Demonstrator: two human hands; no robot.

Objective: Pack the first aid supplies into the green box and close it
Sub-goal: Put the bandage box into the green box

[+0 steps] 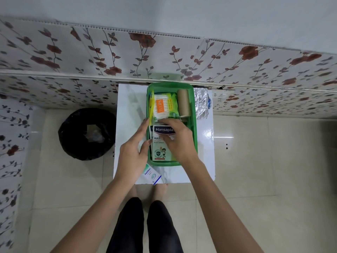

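The open green box (194,125) sits on a small white table (204,161). Inside it lie a cotton swab pack (161,106), a green-yellow packet (173,99) beneath it, a tan bandage roll (183,103) and a plaster box (159,150). My right hand (179,141) holds a Hansaplast box (164,132) over the box's middle. My left hand (135,152) rests at the box's left rim, fingers spread, holding nothing. A white and teal Optibex carton (152,175) lies on the table in front of the box, partly hidden by my left wrist.
Crumpled foil (201,105) lies on the table right of the box. A bin with a black liner (87,133) stands on the floor to the left. A floral wall panel (91,57) runs behind. My legs and feet (145,216) are below the table's front edge.
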